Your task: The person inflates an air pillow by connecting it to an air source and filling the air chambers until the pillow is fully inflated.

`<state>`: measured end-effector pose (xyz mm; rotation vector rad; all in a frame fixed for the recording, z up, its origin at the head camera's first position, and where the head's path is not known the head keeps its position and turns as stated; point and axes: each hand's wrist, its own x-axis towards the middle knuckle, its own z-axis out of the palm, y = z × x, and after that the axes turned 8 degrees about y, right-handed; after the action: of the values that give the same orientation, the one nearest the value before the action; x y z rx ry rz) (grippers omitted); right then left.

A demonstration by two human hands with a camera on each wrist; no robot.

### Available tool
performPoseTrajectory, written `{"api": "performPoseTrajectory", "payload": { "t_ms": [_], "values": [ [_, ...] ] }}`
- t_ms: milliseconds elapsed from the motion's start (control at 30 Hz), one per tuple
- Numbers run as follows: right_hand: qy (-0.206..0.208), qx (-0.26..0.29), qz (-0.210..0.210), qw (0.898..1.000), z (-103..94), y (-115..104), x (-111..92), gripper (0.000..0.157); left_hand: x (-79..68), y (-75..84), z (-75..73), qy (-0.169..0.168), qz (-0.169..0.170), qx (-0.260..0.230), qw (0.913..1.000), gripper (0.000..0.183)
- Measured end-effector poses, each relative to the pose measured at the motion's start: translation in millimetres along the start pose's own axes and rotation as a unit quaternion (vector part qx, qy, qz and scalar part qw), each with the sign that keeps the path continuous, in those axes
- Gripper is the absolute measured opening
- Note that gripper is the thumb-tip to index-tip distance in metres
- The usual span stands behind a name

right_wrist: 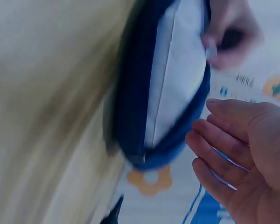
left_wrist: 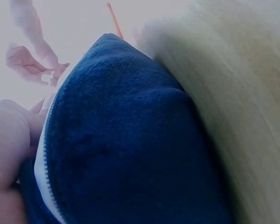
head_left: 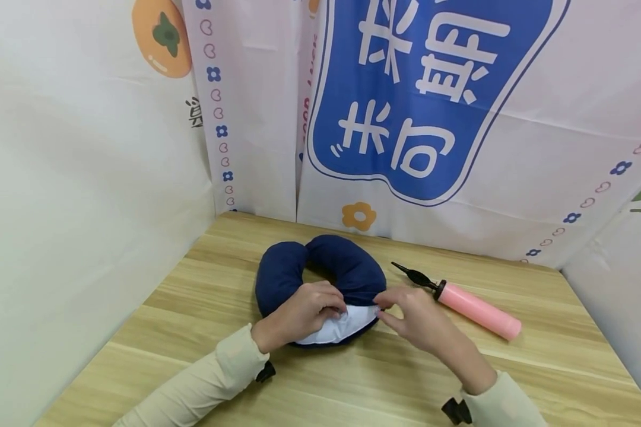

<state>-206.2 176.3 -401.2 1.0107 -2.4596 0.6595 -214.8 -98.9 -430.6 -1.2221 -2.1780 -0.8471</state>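
Note:
A navy U-shaped neck pillow (head_left: 278, 273) lies on the table, its cover unzipped along the near curve. Through the gap shows a white inner bladder (head_left: 360, 319). Over this gap my left hand (head_left: 312, 308) pinches a small clear piece, seemingly a valve (right_wrist: 211, 50), between thumb and finger. My right hand (head_left: 416, 314) is at the right end of the opening, fingertips right at the cover's edge. Its fingers (right_wrist: 224, 140) are loosely bent, with nothing visible between them in the right wrist view. Zipper teeth (left_wrist: 46, 158) line the opening in the left wrist view.
A hand pump (head_left: 478, 309) with a pink barrel and black nozzle lies on the wooden table (head_left: 192, 308), right of the pillow. Printed white cloth (head_left: 267, 107) covers the back wall; white sheets line both sides.

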Motion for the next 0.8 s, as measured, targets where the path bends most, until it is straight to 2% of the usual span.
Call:
{"api": "performPoseTrajectory", "payload": {
  "t_ms": [100,233,467,633,800],
  "values": [
    [-0.004,0.036,-0.025,0.999,11.0,-10.5,1.8,0.011,0.6,0.4,-0.2,0.006,-0.002,0.001,1.0,0.013],
    [-0.009,0.068,-0.036,0.997,21.8,-18.3,3.8,0.011,1.0,1.4,1.0,0.007,-0.012,0.002,0.9999,0.013],
    [-0.01,0.075,-0.052,0.996,29.9,-23.9,5.1,0.007,-0.3,0.7,1.4,0.007,-0.012,0.006,0.9999,0.014],
    [-0.022,0.091,-0.025,0.995,30.9,-27.6,10.0,0.003,-0.3,0.2,1.7,0.008,0.005,0.013,0.9999,0.015],
    [-0.025,0.109,0.014,0.994,32.9,-29.8,14.8,0.005,0.0,3.2,3.1,0.011,0.027,0.035,0.999,0.016]
  ]
}}
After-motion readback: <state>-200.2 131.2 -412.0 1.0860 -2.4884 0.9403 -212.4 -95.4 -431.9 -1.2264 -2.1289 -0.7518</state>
